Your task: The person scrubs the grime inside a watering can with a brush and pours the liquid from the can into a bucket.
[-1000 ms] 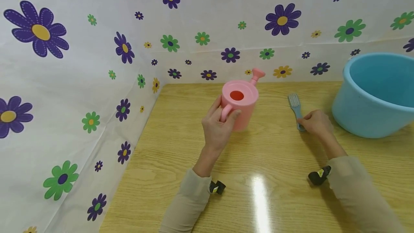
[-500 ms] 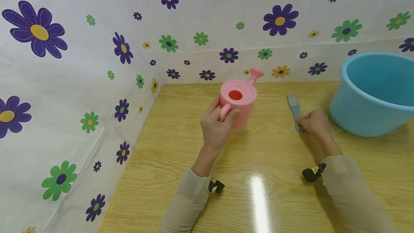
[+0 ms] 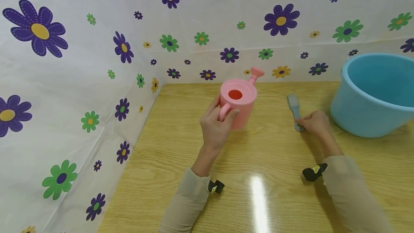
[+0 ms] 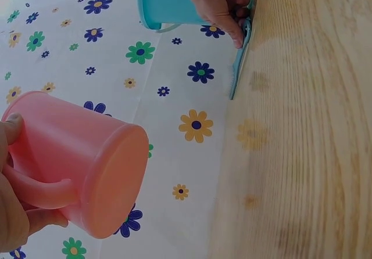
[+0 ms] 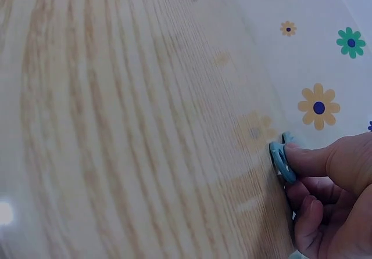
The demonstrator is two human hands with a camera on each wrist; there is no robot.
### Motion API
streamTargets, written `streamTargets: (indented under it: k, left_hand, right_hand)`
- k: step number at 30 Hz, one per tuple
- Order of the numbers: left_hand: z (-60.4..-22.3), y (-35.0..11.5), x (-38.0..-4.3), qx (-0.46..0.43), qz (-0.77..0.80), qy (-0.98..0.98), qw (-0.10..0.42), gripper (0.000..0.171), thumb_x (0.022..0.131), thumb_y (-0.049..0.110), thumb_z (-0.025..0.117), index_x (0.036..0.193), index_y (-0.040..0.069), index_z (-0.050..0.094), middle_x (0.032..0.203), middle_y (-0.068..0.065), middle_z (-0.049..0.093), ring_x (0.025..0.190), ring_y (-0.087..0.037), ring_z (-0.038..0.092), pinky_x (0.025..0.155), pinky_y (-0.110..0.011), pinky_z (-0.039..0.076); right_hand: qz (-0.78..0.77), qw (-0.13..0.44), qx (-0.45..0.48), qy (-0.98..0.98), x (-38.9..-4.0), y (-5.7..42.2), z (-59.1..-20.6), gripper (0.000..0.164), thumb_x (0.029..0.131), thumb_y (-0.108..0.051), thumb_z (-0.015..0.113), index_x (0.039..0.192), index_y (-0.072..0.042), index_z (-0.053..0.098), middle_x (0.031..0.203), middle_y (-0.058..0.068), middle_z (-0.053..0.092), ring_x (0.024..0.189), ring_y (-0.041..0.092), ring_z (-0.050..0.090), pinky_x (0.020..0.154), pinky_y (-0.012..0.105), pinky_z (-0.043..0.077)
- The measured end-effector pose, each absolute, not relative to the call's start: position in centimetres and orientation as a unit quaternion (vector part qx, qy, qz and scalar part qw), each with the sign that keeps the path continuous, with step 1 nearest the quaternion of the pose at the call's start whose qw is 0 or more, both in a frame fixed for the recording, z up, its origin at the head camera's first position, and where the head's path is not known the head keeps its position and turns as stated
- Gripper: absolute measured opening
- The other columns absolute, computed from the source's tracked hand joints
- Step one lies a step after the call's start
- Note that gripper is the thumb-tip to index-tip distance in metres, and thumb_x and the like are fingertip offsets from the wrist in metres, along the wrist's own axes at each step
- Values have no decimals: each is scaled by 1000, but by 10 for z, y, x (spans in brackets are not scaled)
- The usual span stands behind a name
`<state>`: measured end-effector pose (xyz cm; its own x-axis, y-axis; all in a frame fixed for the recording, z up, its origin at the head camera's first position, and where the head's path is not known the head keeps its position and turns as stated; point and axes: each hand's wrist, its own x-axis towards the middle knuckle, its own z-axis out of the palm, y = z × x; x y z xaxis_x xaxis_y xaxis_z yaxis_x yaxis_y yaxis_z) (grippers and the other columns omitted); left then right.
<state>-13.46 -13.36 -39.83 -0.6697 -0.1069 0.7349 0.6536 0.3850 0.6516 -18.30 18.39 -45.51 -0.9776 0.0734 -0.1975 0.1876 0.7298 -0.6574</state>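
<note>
My left hand (image 3: 215, 129) grips a pink watering can (image 3: 244, 112) by its handle, thumb against its side. The left wrist view shows the bottom of the watering can (image 4: 119, 180) raised off the table, with the left hand's fingers (image 4: 13, 198) round the handle. To the right, a small blue-grey brush (image 3: 295, 109) lies on the table, bristles up. My right hand (image 3: 317, 124) pinches the tail end of its handle. In the right wrist view only the looped handle end of the brush (image 5: 280, 161) shows, between thumb and fingers; the rest is hidden.
A large light-blue tub (image 3: 365, 118) stands right of the brush, close to my right hand. The wooden table (image 3: 161, 175) meets a white flowered cloth (image 3: 194, 17) at the back and left. Light glares off the table's front middle.
Both hands keep their holds on the watering can and the brush, nearly still. The whole view shifts very slightly, and the right forearm has moved a little left.
</note>
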Motion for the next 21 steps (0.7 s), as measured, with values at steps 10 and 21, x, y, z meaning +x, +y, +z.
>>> streamTargets:
  k: [10,21]
  left_hand:
    - [-399,-136,-137,-187,-521,-746,370,35,78,12,84,62,-4,56,133,-25,60,123,-34,60,92,-40,54]
    - [-398,-136,-140,-184,-516,-748,375,36,78,12,84,62,-3,56,133,-25,60,122,-34,61,91,-40,55]
  right_hand:
    - [-361,55,71,928,-183,185,-461,36,90,-27,71,81,8,75,64,-2,67,61,15,51,53,29,41]
    - [-366,53,72,926,-184,186,-462,37,90,-29,71,82,7,75,67,0,67,60,14,51,52,29,41]
